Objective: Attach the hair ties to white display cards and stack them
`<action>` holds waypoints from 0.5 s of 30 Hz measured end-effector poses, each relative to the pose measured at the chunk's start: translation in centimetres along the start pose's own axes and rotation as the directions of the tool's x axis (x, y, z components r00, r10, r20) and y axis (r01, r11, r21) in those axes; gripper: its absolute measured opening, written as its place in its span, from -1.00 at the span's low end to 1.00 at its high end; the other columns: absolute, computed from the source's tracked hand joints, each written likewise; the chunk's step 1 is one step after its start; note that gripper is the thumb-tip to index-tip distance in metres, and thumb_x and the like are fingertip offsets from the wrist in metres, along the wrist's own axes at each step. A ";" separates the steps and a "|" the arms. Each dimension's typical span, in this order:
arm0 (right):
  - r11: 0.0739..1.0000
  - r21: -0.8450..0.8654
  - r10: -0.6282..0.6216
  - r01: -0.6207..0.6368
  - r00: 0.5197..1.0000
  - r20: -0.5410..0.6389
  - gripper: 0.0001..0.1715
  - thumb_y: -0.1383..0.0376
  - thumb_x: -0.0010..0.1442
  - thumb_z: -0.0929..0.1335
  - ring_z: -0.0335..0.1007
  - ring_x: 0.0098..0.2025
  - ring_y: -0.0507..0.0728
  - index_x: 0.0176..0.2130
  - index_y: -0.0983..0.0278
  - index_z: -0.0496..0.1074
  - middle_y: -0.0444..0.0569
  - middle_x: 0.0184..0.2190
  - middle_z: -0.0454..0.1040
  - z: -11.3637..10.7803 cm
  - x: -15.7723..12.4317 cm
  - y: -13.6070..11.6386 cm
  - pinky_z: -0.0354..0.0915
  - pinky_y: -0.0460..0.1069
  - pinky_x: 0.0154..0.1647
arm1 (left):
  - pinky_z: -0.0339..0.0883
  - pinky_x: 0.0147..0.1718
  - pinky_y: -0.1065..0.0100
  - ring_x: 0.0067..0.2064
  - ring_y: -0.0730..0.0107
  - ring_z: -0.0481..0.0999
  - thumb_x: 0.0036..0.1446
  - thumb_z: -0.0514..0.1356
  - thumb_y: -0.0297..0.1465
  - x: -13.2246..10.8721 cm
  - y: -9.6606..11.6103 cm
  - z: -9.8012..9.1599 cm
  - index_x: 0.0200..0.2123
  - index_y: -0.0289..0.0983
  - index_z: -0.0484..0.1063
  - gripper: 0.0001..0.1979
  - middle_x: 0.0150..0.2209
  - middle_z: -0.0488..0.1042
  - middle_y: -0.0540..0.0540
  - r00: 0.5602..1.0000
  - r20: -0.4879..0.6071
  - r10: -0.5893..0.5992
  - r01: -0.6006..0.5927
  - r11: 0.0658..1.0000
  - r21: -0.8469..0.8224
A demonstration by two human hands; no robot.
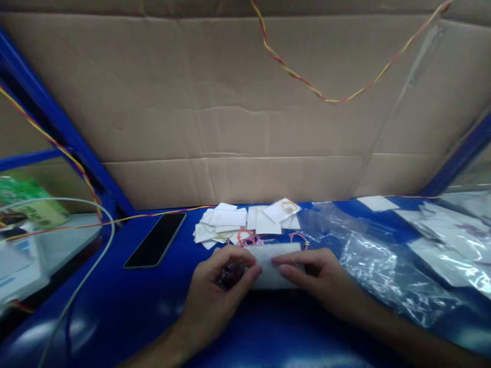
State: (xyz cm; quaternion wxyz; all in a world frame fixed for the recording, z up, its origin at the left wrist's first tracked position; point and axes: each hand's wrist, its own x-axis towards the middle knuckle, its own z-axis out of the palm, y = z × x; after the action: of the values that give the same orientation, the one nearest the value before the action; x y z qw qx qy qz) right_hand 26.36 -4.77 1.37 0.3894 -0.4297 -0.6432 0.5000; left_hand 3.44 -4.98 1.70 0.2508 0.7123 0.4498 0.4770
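A white card [270,278] is positioned over the blue bench [169,296], between the left hand [215,294] and the right hand [322,276]. Whether the card is supported by the bench cannot be told.

At the left edge of the card, the thumb and index fingertip of the left hand are brought together; whether the edge is pinched in this grip cannot be determined. Small dark items [229,276] are seen within the curl of the same hand; whether they are held is unclear. At the right part of the card, the right thumb and index finger are extended over its face; whether this grip is closed or loose cannot be told.

Pink-red cords [249,237] are located just behind the card. Farther behind it, loose white cards [220,220] are piled. To the right of the card, clear plastic film [372,255] is spread, with white packets [448,232] placed beyond. Well to its left, a dark phone [156,240] is laid flat. Behind all these, a cardboard panel [245,117] is crossed by a red-yellow twisted wire [330,101].
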 end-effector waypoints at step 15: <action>0.960 0.245 -0.076 0.136 0.968 -0.239 -0.11 0.22 0.21 0.49 0.60 -0.35 0.14 0.39 0.13 0.12 -0.01 -0.18 0.66 -1.0 1.0 0.1 0.54 -0.01 -0.34 | 0.41 -0.46 0.42 -0.44 0.35 0.53 0.18 0.26 -0.38 0.3 0.2 -0.4 -0.36 -0.23 0.57 -0.91 -0.42 0.60 -0.02 0.996 0.070 -0.063 0.067 0.997 -0.046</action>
State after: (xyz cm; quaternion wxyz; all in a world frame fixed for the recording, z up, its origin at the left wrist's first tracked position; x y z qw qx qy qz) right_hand 26.98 -3.48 1.51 0.5396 -0.3938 -0.5457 0.5059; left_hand 3.18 -4.78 2.15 0.2987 0.7068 0.4521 0.4547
